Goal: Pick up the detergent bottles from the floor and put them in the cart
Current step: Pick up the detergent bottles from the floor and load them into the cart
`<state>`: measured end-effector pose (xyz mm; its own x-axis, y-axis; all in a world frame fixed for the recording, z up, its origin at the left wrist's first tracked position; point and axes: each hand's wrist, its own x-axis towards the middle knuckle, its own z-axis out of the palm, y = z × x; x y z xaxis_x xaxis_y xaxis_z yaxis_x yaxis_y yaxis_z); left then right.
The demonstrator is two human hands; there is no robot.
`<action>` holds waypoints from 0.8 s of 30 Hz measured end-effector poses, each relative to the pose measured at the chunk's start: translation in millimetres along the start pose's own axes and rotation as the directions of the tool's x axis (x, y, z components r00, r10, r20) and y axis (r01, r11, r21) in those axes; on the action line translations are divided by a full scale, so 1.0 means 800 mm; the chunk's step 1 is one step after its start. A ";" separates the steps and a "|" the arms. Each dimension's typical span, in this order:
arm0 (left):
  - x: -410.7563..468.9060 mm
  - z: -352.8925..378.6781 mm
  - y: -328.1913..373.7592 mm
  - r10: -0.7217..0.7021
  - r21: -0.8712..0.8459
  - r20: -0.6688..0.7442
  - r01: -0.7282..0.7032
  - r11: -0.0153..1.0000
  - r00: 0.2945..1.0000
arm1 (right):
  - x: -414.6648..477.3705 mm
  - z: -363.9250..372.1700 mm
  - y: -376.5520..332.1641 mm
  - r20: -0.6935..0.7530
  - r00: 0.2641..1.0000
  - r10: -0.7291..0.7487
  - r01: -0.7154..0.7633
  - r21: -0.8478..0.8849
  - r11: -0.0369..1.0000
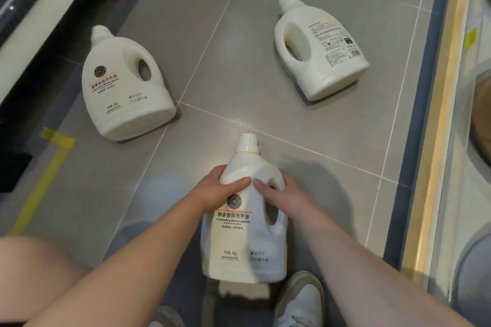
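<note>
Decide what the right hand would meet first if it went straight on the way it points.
The near detergent bottle: the right hand grips its handle, so the bottle's body likely blocks it.

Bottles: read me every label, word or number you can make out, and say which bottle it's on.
Held bottle: "DL"
Held bottle: "酵素香氛洗衣液"
Held bottle: "Laundry Detergent"
Held bottle: "Enzyme Scented"
Held bottle: "净含量 3kg"
Left bottle: "酵素香氛洗衣液"
Left bottle: "Laundry Detergent"
Left bottle: "3kg"
Right bottle: back label, too small to read.
Remaining small print: blurred.
</note>
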<state>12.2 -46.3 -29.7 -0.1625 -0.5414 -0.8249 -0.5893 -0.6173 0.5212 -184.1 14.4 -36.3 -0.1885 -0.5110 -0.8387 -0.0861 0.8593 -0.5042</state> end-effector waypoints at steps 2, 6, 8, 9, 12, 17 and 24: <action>0.001 -0.001 0.000 0.008 -0.029 0.003 -0.008 1.000 1.000 | 0.002 0.002 0.004 -0.016 1.000 -0.010 0.010 0.025 1.000; -0.003 -0.005 0.003 0.024 -0.081 -0.035 -0.027 0.996 0.999 | 0.005 0.003 -0.001 -0.031 0.999 -0.029 0.030 0.058 0.998; -0.009 -0.007 0.010 0.061 -0.115 -0.076 -0.070 0.991 0.995 | 0.004 0.002 -0.009 -0.049 0.997 -0.053 0.057 0.073 0.996; -0.012 -0.009 0.016 0.086 -0.121 -0.096 -0.097 0.988 0.992 | 0.000 0.000 -0.016 -0.062 0.996 -0.070 0.075 0.080 0.994; -0.018 -0.020 0.041 0.189 -0.116 -0.161 -0.209 0.971 0.969 | -0.008 -0.010 -0.045 -0.103 0.981 -0.162 0.173 0.100 0.980; -0.026 -0.043 0.095 0.390 -0.156 -0.256 -0.436 0.886 0.884 | -0.021 -0.027 -0.104 -0.195 0.911 -0.363 0.391 0.131 0.911; -0.035 -0.071 0.133 0.564 0.008 -0.247 -0.580 0.814 0.788 | -0.045 -0.050 -0.137 -0.204 0.836 -0.509 0.525 0.029 0.851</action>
<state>-0.8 -129.4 61.3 -0.2652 -0.9156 -0.3021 -0.3916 -0.1840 0.9016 -207.1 -60.8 57.2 -0.3132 -0.8601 -0.4027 -0.1439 0.4621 -0.8751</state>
